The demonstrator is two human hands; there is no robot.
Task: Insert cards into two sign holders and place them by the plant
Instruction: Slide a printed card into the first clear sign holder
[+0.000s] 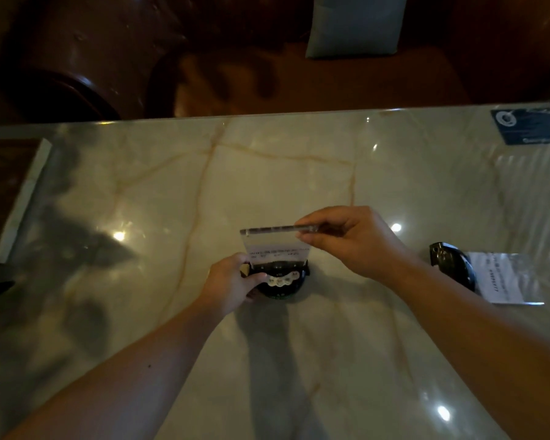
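Left hand: left hand (232,282) lies nearest, fingers curled around the dark round base (280,282) of the upright sign holder (277,249), pressing it to the marble table (172,344). Keep that grip low and firm so the base cannot tip.

Right hand: right hand (346,239) pinches the top right edge of the clear panel between thumb and fingertips, closed narrow on it.

Card: a white card (278,251) with printed lines shows low in the panel, probably seated most of the way; blur hides whether it reaches the slot floor. Press straight down along the panel, not sideways, and check both corners sit level.

Second holder: second holder (458,268) lies flat to the right, well apart, its own card (502,277) seemingly in its panel.

Blue card: blue card (529,127) rests at the far right corner.

Plant: not in view, only leafy reflections on the left.
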